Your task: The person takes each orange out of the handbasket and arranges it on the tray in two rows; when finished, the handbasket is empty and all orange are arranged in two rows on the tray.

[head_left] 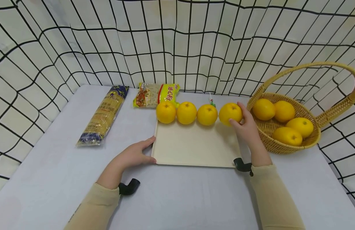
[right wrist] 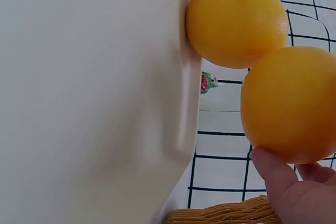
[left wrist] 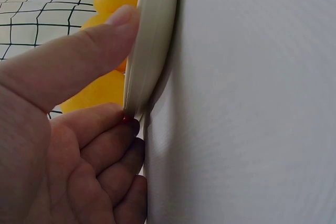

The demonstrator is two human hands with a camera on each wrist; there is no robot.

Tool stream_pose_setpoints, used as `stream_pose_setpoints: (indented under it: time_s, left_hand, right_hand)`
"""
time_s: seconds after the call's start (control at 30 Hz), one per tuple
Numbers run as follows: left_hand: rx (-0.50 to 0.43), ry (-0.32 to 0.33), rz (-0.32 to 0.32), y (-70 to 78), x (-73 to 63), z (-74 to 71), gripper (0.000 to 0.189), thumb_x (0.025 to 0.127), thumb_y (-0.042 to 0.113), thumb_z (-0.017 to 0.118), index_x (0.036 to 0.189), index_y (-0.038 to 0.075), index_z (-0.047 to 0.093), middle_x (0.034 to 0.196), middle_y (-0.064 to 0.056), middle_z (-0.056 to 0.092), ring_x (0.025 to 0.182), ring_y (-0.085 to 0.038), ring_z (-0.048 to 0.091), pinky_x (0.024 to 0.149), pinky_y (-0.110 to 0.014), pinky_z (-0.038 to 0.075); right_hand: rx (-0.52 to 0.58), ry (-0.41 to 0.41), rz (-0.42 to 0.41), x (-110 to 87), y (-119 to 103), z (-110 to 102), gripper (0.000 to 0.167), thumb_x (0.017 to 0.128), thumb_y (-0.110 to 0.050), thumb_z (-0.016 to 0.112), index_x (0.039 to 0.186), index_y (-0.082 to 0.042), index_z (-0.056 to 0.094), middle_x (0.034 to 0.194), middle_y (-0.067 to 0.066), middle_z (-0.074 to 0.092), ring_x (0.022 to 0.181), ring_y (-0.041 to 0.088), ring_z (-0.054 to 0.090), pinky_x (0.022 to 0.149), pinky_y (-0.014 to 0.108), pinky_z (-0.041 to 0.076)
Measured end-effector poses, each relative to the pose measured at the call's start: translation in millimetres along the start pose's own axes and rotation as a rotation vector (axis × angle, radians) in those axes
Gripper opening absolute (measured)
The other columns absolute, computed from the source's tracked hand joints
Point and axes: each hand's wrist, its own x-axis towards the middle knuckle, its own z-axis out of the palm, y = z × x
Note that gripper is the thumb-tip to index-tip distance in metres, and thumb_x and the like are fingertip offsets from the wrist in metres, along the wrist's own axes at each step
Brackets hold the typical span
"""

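My right hand point(head_left: 248, 129) holds an orange point(head_left: 227, 113) between thumb and fingers, over the back right corner of a cream rectangular tray point(head_left: 194, 147). In the right wrist view this orange point(right wrist: 291, 103) is raised above the tray floor, beside the end of a row. That row is three oranges along the tray's back edge, among them the middle orange point(head_left: 186, 113). My left hand point(head_left: 132, 155) rests against the tray's left side, thumb near the front corner and fingers farther back. In the left wrist view its thumb point(left wrist: 123, 17) touches the tray's rim.
A wicker basket point(head_left: 318, 135) with a tall handle stands right of the tray, with several oranges inside. Behind the tray lies a yellow food packet point(head_left: 154, 95); to the left, a long noodle pack point(head_left: 105, 115). Black netting point(head_left: 189, 48) over white cloth borders the table.
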Motion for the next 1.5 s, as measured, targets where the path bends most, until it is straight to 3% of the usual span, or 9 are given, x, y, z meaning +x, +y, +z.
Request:
stream_pose_setpoints:
  time_s: [0.17, 0.47, 0.8, 1.2, 1.5]
  left_hand:
    - [-0.001, -0.001, -0.001, -0.1, 0.8, -0.3, 0.087, 0.074, 0.032, 0.072, 0.144, 0.013, 0.025, 0.149, -0.010, 0.027, 0.136, -0.034, 0.025, 0.110, -0.051, 0.022]
    - [0.003, -0.003, -0.004, -1.2, 1.8, -0.6, 0.088, 0.074, 0.033, 0.072, 0.145, 0.014, 0.024, 0.149, -0.010, 0.027, 0.136, -0.034, 0.025, 0.110, -0.052, 0.021]
    - [-0.012, -0.004, -0.012, 0.3, 0.2, -0.7, 0.088, 0.074, 0.033, 0.072, 0.145, 0.014, 0.024, 0.149, -0.010, 0.027, 0.136, -0.034, 0.025, 0.110, -0.052, 0.021]
    - [-0.002, -0.003, 0.003, 0.0, 1.2, -0.6, 0.087, 0.074, 0.033, 0.072, 0.144, 0.014, 0.025, 0.148, -0.010, 0.028, 0.136, -0.034, 0.026, 0.110, -0.052, 0.022]
    - [0.001, -0.006, 0.004, -0.7, 1.6, -0.1, 0.087, 0.074, 0.033, 0.072, 0.144, 0.013, 0.025, 0.148, -0.011, 0.028, 0.136, -0.034, 0.025, 0.110, -0.052, 0.022]
  right_hand:
    - [-0.040, -0.011, 0.044, 2.8, 5, 1, 0.070, 0.087, -0.024, 0.058, 0.145, -0.021, 0.020, 0.150, 0.011, 0.022, 0.129, 0.037, 0.033, 0.100, 0.053, 0.037]
    - [-0.032, -0.073, 0.090, 6.6, 9, 1, 0.072, 0.088, -0.027, 0.057, 0.145, -0.016, 0.015, 0.151, 0.014, 0.017, 0.131, 0.044, 0.027, 0.103, 0.056, 0.032]
    - [-0.093, -0.137, 0.156, 9.9, 13, 2, 0.075, 0.089, -0.031, 0.056, 0.147, -0.020, 0.009, 0.152, 0.015, 0.013, 0.133, 0.043, 0.024, 0.107, 0.055, 0.027]
    - [-0.141, -0.170, 0.146, 10.6, 17, 1, 0.076, 0.091, -0.028, 0.053, 0.147, -0.018, 0.003, 0.153, 0.015, 0.008, 0.134, 0.044, 0.020, 0.109, 0.055, 0.022]
    - [-0.167, -0.203, 0.195, 10.3, 17, 0, 0.089, 0.089, -0.039, 0.054, 0.146, -0.019, -0.011, 0.153, 0.014, 0.000, 0.135, 0.043, 0.017, 0.109, 0.056, 0.020]
